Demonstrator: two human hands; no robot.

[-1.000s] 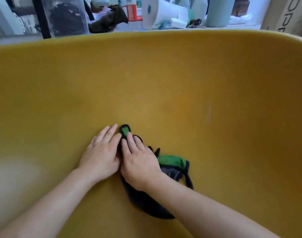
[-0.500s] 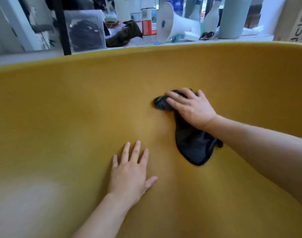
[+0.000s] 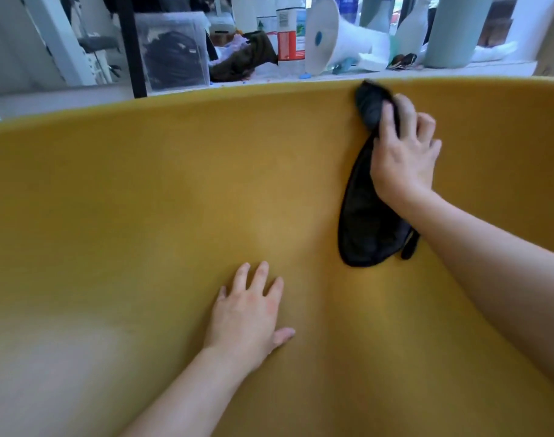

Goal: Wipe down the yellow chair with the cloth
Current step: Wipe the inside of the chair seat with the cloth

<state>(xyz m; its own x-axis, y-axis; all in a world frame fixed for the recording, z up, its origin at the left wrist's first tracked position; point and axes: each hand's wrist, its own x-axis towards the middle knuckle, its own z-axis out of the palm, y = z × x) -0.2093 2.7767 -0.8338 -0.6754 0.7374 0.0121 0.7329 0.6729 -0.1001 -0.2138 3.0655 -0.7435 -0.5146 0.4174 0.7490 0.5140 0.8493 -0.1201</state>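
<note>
Head view: your right-hand fingers (image 3: 387,119) are curling over the bunched top end of the black cloth (image 3: 365,222), pinning it vs. the inner back of the yellow chair (image 3: 162,190), just under the top rim (image 3: 225,96). Your right hand (image 3: 401,156) is covering the cloth's mid part. The rest is hanging loose below it against the shell, w/ a small tail sticking out by your wrist. Your left-hand fingers (image 3: 261,275) are lying straight & a bit spread, holding nothing. The left hand (image 3: 247,313) is resting flat on the shell lower down, well apart from the cloth.

You're prob. working a stroke up the backrest, so only the small wad under your fingertips is doing any cleaning. To do it well:

- Flatten the cloth under your whole palm so more fabric is touching the surface.
- Run overlapping passes along the curve, top to bottom, incl. the rim edge itself.
- Tuck the dangling tail in; it's dragging w/o pressure & could snag.
- Use the left hand as a brace so the shell isn't rocking.

Most of the visible shell, esp. the wide area left of your hands, looks like it's waiting for a pass. Watch the rim: the megaphone (image 3: 332,36) & bottles on the ledge are sitting just behind it.
</note>
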